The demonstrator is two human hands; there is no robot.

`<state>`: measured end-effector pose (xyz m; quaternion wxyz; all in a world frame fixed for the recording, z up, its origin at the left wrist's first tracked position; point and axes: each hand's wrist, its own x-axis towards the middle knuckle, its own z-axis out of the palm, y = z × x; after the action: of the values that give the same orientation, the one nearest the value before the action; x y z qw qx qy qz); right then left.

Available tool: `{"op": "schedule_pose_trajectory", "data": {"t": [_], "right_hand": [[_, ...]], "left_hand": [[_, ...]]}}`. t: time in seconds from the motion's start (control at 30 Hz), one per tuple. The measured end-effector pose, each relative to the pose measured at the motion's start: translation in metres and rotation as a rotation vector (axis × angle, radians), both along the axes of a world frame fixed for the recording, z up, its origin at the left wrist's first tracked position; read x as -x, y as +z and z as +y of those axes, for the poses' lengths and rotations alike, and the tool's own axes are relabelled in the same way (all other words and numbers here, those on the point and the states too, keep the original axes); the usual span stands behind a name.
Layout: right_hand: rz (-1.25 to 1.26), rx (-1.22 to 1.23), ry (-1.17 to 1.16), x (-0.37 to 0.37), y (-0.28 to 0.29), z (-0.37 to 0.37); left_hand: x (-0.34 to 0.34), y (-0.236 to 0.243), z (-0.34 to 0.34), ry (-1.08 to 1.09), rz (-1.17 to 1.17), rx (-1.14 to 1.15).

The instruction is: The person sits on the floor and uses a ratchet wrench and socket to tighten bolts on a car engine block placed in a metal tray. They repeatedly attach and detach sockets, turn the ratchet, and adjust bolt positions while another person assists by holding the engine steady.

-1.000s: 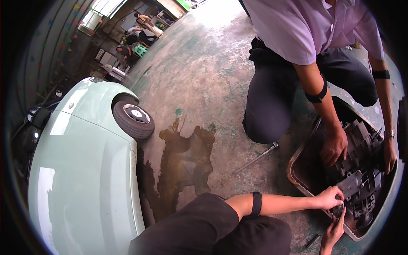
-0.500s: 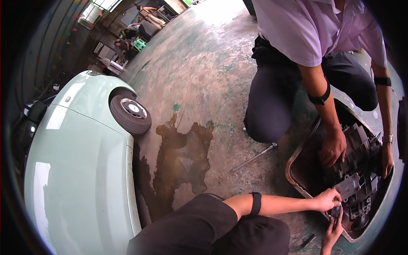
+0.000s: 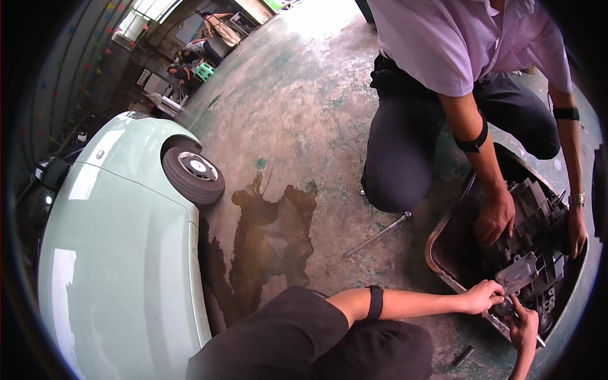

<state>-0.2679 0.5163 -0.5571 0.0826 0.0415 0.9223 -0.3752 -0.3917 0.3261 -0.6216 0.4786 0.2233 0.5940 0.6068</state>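
Note:
A dark metal machine housing (image 3: 518, 275) with ribs and bolts lies in a rusty-rimmed metal tray (image 3: 437, 263) on the floor at the right. At its near end, my left hand (image 3: 482, 297) is closed, fingertips pinching at a small dark round piece (image 3: 505, 308). My right hand (image 3: 524, 326) grips the same piece from the near side, thumb and finger against it. Below that hand a short silver end sticks out; whether it belongs to the piece I cannot tell. A co-worker's hand (image 3: 495, 218) rests on the housing's far side, another hand (image 3: 577, 234) at its right.
A kneeling co-worker in a light shirt (image 3: 437, 47) is across the tray. A long metal bar (image 3: 380, 234) and a short dark cylinder (image 3: 464, 356) lie on the floor. A brownish wet patch (image 3: 272, 247) spreads beside a pale green car (image 3: 126, 234). People sit far back.
My right hand has shifted up and to the right around the small dark piece, and its forearm now shows more. My left hand stays pinched at it. The co-worker's hands hold their places.

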Motion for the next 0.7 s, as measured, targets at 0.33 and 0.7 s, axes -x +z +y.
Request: {"op": "schedule_pose_trajectory", "data": {"t": [0.33, 0.7], "right_hand": [[0.222, 0.18, -0.538, -0.043, -0.065, -0.083], [0.122, 0.024, -0.162, -0.023, -0.03, -0.035]], "left_hand": [[-0.002, -0.009, 0.012, 0.059, 0.395, -0.032], [0.0, 0.002, 0.006, 0.036, 0.332, -0.03]]}}
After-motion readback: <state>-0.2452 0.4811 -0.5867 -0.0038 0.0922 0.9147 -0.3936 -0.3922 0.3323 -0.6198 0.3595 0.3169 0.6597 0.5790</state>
